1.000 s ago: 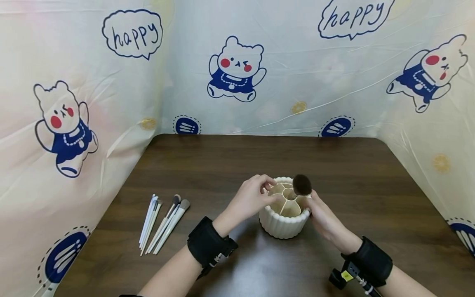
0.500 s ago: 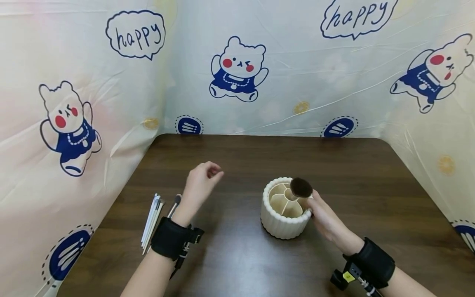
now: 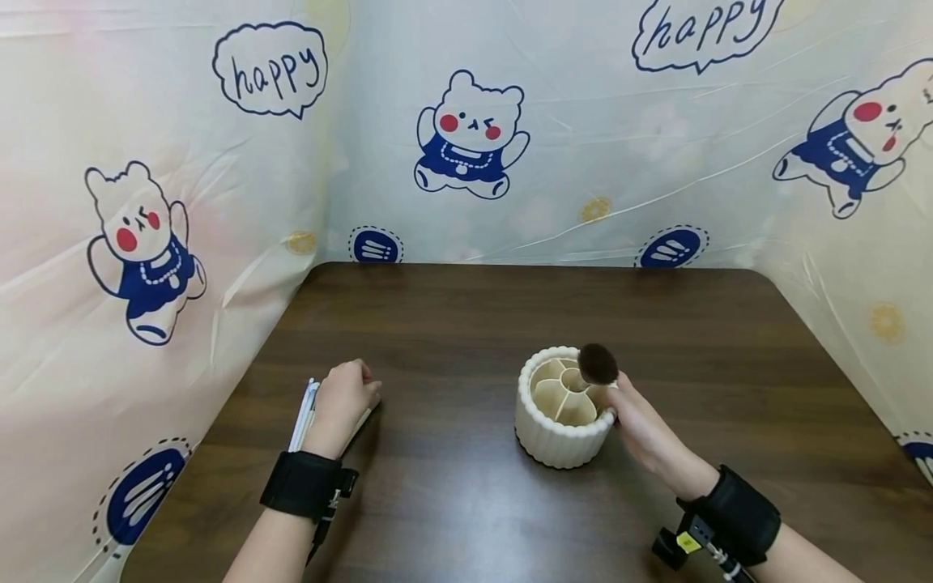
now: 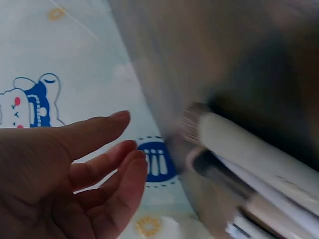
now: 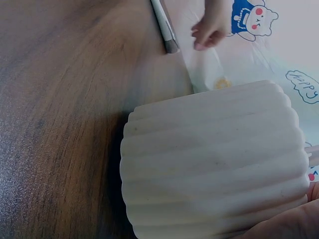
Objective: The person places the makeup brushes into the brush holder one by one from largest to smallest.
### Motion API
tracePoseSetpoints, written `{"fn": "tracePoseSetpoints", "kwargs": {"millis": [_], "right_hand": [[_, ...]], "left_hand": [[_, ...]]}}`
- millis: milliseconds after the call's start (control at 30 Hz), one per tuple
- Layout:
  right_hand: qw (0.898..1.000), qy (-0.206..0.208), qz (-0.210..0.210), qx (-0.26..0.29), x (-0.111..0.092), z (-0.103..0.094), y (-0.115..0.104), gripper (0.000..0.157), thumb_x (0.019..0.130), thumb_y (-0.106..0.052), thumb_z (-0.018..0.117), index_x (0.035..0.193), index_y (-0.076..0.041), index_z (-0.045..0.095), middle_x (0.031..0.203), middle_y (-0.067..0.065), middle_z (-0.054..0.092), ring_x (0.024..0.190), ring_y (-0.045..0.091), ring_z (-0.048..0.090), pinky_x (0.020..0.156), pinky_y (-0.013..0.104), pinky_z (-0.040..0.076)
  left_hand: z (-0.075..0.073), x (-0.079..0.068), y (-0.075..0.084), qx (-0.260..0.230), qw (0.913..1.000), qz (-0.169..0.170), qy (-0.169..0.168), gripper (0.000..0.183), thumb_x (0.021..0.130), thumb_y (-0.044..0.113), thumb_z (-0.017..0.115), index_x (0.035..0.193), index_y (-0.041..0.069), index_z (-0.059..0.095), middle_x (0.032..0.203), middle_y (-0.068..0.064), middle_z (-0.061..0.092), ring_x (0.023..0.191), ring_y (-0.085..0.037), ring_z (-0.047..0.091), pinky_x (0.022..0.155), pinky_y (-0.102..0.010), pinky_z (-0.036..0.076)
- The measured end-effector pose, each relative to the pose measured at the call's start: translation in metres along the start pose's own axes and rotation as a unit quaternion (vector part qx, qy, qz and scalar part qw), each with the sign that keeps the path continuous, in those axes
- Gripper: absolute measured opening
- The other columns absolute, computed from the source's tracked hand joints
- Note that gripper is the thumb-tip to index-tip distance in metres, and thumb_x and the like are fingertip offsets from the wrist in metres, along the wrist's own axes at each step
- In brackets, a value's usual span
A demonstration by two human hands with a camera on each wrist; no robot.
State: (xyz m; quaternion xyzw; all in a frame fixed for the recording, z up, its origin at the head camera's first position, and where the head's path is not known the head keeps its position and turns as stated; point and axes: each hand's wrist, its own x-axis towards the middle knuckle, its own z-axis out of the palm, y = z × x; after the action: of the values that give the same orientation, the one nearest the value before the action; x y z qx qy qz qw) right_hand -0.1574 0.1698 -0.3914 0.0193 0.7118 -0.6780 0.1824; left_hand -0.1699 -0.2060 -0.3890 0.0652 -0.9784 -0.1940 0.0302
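Observation:
A cream, ribbed brush holder (image 3: pixel 557 444) with divided compartments stands upright on the table. My right hand (image 3: pixel 647 425) grips its right side at the rim. One makeup brush with a full, dark head (image 3: pixel 598 364) sticks up from the holder. At the left, my left hand (image 3: pixel 341 407) is over several makeup brushes (image 3: pixel 303 417), hiding most of them. In the left wrist view its fingers (image 4: pixel 122 184) are loosely bent with nothing between them, a short way from a thick white-handled brush (image 4: pixel 249 142) and a thinner dark-ferruled one (image 4: pixel 219 172).
The dark wooden table (image 3: pixel 452 324) has rounded far corners. A pale printed curtain (image 3: pixel 554 146) with cartoon bears surrounds it at the back and sides. Each wrist wears a black strap (image 3: pixel 302 484) with a small device on it.
My left hand has left the holder and travelled left, then down over the brushes on the table. The right hand still grips the holder at the same spot.

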Motion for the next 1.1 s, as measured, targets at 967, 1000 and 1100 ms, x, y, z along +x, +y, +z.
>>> {"fn": "tracePoseSetpoints", "kwargs": {"millis": [967, 1000, 1100], "right_hand": [[1.000, -0.001, -0.009, 0.009, 0.000, 0.000, 0.000, 0.059, 0.092, -0.007, 0.033, 0.146, 0.000, 0.012, 0.148, 0.010, 0.012, 0.130, 0.019, 0.020, 0.095, 0.019, 0.026], [1.000, -0.003, -0.011, 0.012, 0.000, 0.000, 0.000, 0.059, 0.092, -0.007, 0.033, 0.147, 0.001, 0.011, 0.149, 0.010, 0.012, 0.131, 0.019, 0.019, 0.096, 0.019, 0.026], [1.000, -0.008, -0.017, 0.021, 0.000, 0.000, 0.001, 0.059, 0.093, -0.008, 0.033, 0.147, 0.000, 0.010, 0.150, 0.010, 0.010, 0.134, 0.020, 0.015, 0.099, 0.021, 0.023]], "left_hand": [[0.024, -0.014, -0.011, 0.091, 0.9950, -0.011, -0.039, 0.064, 0.083, 0.014, 0.073, 0.129, -0.020, 0.044, 0.087, -0.031, 0.067, 0.062, -0.035, 0.063, 0.051, -0.040, 0.050], [0.024, -0.014, -0.009, 0.090, 0.9953, -0.007, -0.035, 0.059, 0.084, 0.013, 0.072, 0.125, -0.021, 0.047, 0.085, -0.030, 0.067, 0.061, -0.035, 0.063, 0.051, -0.040, 0.050], [0.022, -0.014, -0.004, 0.075, 0.9969, 0.006, -0.021, 0.037, 0.085, 0.011, 0.069, 0.108, -0.017, 0.059, 0.078, -0.027, 0.066, 0.059, -0.033, 0.061, 0.050, -0.039, 0.049]]}}
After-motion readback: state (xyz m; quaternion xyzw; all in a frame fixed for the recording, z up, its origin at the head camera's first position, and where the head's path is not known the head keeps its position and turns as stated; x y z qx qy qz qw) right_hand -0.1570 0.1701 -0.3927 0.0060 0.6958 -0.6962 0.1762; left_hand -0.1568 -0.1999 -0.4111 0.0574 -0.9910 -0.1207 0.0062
